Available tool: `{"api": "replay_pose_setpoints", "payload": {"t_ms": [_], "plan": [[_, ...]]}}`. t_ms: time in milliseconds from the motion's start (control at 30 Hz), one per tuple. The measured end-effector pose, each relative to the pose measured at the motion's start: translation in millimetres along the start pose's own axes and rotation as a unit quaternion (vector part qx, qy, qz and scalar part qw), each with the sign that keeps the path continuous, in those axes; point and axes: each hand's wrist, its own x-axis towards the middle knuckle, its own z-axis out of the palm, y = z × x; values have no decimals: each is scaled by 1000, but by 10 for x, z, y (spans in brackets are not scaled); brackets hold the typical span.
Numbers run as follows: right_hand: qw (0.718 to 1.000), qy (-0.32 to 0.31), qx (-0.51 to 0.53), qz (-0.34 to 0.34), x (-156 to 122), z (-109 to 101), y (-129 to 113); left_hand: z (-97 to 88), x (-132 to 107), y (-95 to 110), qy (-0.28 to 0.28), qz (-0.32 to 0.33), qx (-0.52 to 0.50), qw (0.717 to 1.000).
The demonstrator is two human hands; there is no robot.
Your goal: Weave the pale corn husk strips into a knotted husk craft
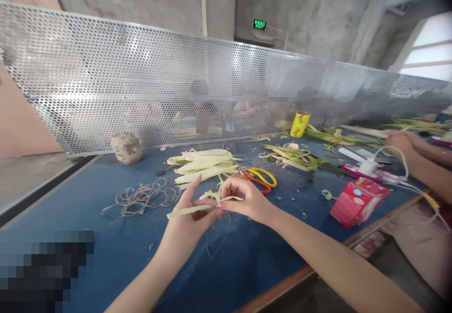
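My left hand (190, 219) and my right hand (247, 200) meet above the blue table (88, 237), both pinching a pale green leaf strip (183, 211) that sticks out to the left. The left thumb and fingers close on the strip with one finger raised; the right fingers curl round its other end. Just behind them lies a pile of pale leaf strips (205, 164). Beside my right hand lie two pairs of scissors, one red-handled (257, 182) and one yellow-handled (264, 175).
Loose twine (141, 197) and a twine ball (126, 147) lie at the left. A red carton (358, 201), a yellow cup (300, 124) and more leaves (296, 156) sit to the right, where another person's hands (399, 141) rest. A perforated metal screen (141, 82) closes the back.
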Motion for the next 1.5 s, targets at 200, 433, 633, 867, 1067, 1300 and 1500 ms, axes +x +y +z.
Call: {"api": "replay_pose_setpoints", "payload": {"t_ms": [200, 433, 633, 867, 1067, 1300, 1500], "plan": [[1000, -17, -6, 20, -17, -8, -43, 15, -17, 10, 0, -8, 8, 1000], [999, 42, -25, -13, 2, -12, -2, -9, 8, 79, -26, -43, 11, 999], [993, 62, -79, -63, -13, 4, 12, 7, 16, 107, -11, -51, 35, 998], [949, 30, -250, -190, -58, -35, 13, -20, 28, 65, -17, -29, 81, 996], [916, -1, -299, -269, -53, -90, 18, -27, 39, 52, -30, -34, 66, 997], [927, -43, -258, -268, -52, -76, 19, 21, 18, 30, 16, -50, -36, 998], [925, -46, -249, -282, -65, -80, -9, -36, 44, 16, -22, -15, 72, 997]]}}
